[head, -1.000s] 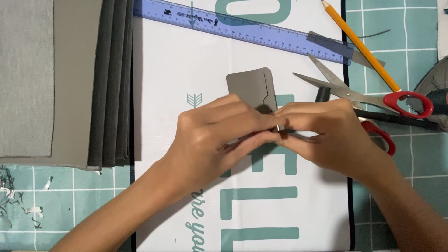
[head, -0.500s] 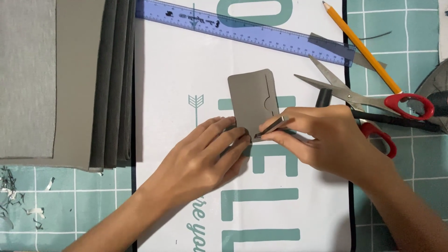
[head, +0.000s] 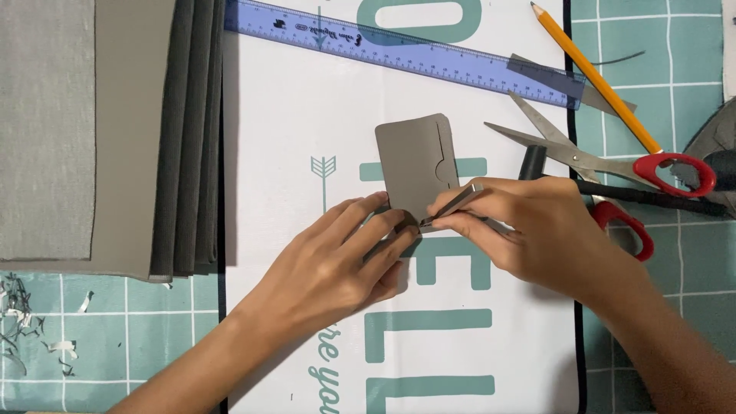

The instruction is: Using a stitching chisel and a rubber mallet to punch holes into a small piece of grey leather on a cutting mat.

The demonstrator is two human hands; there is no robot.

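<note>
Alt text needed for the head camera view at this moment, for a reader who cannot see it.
Seen from above, the left hand pins a small grey card-shaped piece on a white printed sheet while the right hand holds a slim metal tool to its lower edge. A blue ruler, pencil, red-handled scissors and stacked grey sheets surround them.

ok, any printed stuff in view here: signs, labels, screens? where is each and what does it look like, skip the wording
Printed sheet: under both hands, centre of the desk; white rectangle, big teal lettering, small teal arrow, dark edge.
Ruler: across the top, slightly tilted; long blue translucent strip with dark markings.
Cutting mat: beneath everything, showing right and lower left; teal with a white grid.
No packages or screens.
</note>
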